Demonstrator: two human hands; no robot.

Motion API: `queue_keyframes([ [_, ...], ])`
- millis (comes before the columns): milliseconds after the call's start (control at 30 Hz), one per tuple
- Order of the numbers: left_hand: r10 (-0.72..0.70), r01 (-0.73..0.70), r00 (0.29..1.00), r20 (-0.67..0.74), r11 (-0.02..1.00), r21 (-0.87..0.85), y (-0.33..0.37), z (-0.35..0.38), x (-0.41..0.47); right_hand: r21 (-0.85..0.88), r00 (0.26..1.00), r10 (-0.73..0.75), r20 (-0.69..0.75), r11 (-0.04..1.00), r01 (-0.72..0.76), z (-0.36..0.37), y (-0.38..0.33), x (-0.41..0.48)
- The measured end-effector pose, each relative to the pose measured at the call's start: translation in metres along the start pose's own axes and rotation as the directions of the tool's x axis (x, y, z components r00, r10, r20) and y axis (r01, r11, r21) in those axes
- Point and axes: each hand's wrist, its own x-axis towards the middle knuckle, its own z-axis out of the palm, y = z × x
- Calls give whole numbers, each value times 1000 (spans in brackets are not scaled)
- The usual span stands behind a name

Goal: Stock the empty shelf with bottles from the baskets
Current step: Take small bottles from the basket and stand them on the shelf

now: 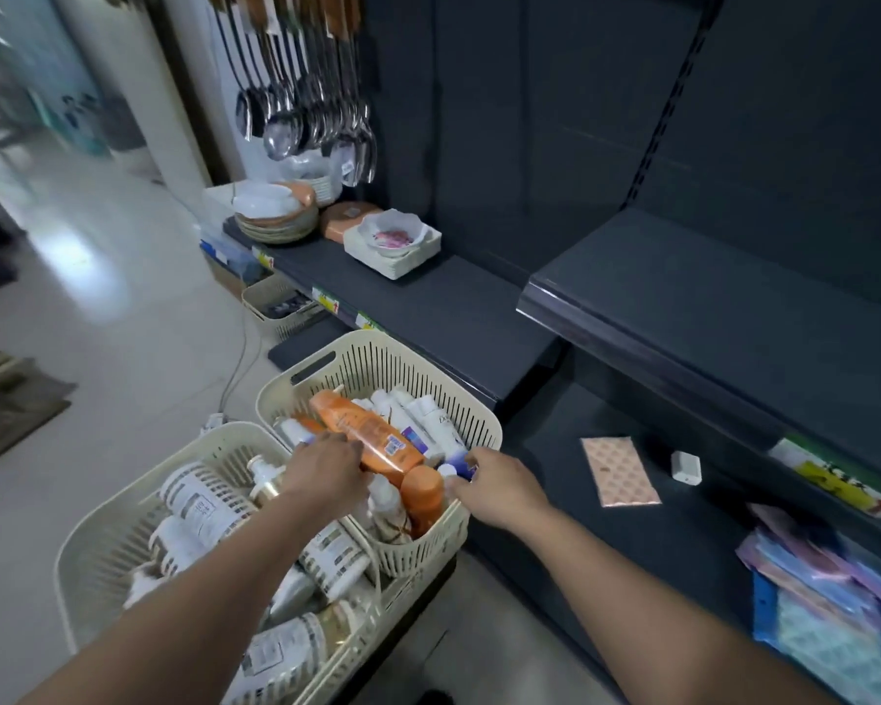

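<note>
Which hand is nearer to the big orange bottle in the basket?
Left. The left hand touches the orange bottle at its near side; the right hand is further right, at a small white and purple bottle.

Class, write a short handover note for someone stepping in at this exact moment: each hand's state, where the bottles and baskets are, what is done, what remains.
Left hand: in the smaller cream slatted plastic basket, closed around the big orange bottle.
Right hand: at that basket's near rim, fingers on a small white bottle with a blue-purple label; grip unclear.
Larger cream basket, nearer the person, is full of white bottles with grey striped labels.
Dark grey empty shelf to the right holds no bottles.
Done: nothing shelved yet.
Left: lift bottles out of both baskets and stand them on the shelf.
</note>
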Motion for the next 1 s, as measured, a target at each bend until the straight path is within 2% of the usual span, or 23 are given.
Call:
queue_keyframes([
  [233,-75,76,995,61,997,-5,9,2,52,11,997,-15,81,1000,14,-15,1,61],
  [400,-50,57,992,112,997,-60,16,8,108,-12,991,7,132,1000,-5,-17,3,117],
  [600,-78,101,973,219,991,-92,23,34,150,-17,973,36,228,999,-33,7,11,166],
  [733,-112,131,960,256,990,-55,24,50,173,-60,964,72,256,996,-58,28,17,192],
  [867,-211,233,929,303,972,-36,24,70,198,-16,947,131,292,991,-132,44,22,212],
  [1000,-285,332,904,320,937,-103,31,77,217,39,927,164,337,981,-188,58,27,226],
])
